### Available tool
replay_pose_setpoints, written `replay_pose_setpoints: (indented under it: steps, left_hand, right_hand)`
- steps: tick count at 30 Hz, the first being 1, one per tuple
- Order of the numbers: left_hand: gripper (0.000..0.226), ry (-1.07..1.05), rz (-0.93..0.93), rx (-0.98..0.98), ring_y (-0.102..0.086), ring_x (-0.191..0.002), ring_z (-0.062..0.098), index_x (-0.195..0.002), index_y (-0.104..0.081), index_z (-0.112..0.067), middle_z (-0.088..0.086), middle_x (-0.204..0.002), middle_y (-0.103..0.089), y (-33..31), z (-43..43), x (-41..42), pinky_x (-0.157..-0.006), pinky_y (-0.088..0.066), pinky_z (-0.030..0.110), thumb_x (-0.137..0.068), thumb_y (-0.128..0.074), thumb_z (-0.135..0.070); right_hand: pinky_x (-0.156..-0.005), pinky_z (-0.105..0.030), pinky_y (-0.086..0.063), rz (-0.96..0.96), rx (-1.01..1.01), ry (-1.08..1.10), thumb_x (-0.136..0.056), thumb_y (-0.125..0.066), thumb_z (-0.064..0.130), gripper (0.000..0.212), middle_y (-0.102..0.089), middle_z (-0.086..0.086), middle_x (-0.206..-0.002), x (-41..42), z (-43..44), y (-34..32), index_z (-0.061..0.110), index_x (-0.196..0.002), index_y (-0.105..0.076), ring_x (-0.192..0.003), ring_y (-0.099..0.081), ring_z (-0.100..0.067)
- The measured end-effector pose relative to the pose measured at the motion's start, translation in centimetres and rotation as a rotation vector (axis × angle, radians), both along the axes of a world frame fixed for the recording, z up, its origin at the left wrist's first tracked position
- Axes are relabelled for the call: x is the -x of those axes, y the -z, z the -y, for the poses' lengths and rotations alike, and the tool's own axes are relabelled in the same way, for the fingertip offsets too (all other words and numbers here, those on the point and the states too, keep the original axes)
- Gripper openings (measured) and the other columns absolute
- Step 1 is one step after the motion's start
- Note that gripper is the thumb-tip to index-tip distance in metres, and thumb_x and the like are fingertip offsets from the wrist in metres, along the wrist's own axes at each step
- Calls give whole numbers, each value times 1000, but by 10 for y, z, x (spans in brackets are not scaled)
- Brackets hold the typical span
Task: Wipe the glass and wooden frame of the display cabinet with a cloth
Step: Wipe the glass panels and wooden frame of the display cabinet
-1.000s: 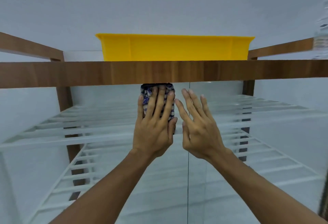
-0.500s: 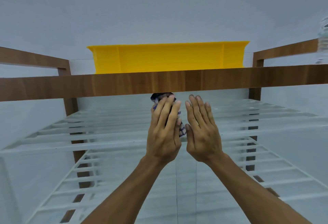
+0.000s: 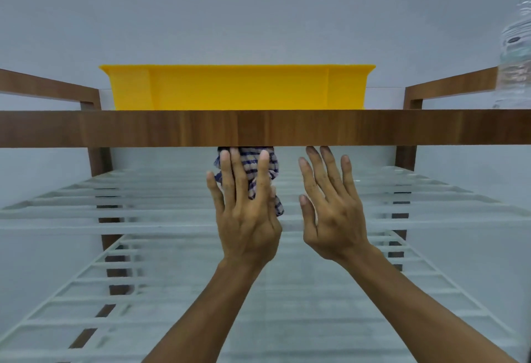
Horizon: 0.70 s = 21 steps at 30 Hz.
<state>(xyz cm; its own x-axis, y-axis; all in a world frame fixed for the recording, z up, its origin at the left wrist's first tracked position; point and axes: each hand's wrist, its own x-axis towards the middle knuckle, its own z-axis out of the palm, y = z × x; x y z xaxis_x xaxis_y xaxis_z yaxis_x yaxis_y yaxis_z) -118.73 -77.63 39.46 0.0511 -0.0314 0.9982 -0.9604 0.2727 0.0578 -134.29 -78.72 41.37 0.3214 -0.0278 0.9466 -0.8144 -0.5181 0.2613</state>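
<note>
The display cabinet fills the view, with a brown wooden top rail (image 3: 143,128) running across and glass (image 3: 172,291) below it. My left hand (image 3: 247,219) presses a blue and white striped cloth (image 3: 253,164) flat against the glass, just under the rail; the cloth's top edge meets the rail. My right hand (image 3: 333,213) lies flat on the glass beside it, fingers spread, holding nothing. Behind the glass I see white slatted shelves (image 3: 86,213).
A yellow plastic tray (image 3: 238,89) stands on top of the cabinet behind the rail. A clear plastic water bottle (image 3: 517,46) stands at the far right on top. Wooden side rails (image 3: 48,87) and posts frame both ends. A pale wall lies behind.
My left hand has slid the cloth a little along the glass under the rail, and the cloth shows more above my fingers. My right hand's fingers have spread wider. The view shifted slightly.
</note>
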Motion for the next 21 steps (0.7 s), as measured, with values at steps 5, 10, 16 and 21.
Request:
replay_pose_setpoints:
  steps: [5,10,16,21]
  left_hand:
    - [62,-7,128,-104,4,-159,30,-161,-23,-6,19,-169,-11,11,-4,41,-128,0,57,-108,-31,-38]
    - [61,-58,-30,-52,-7,-159,34,-159,-26,-1,22,-168,-16,-2,2,62,-127,-5,59,-106,-37,-28]
    - [64,-3,308,-110,-10,-159,31,-161,-21,-8,18,-169,-20,13,3,94,-128,-6,56,-105,-42,-30]
    - [69,20,43,-114,-10,-158,38,-161,-23,-1,23,-169,-17,-5,4,146,-127,-3,60,-104,-36,-38]
  right_hand:
    - [-124,-59,-18,-2,-11,-63,-97,-43,12,55,-34,-24,-159,30,-2,4,-5,-148,-41,-153,-26,-37]
    - [-125,-60,-8,-7,-46,47,-101,-42,23,56,-23,-18,-165,84,1,7,8,-155,-36,-156,-16,-33]
    - [-126,-58,-4,40,-61,122,-101,-38,28,58,-21,-18,-166,130,6,7,10,-157,-34,-157,-12,-32]
    - [-126,-57,-2,66,-63,114,-103,-32,29,57,-22,-19,-166,148,7,6,8,-156,-34,-157,-12,-32]
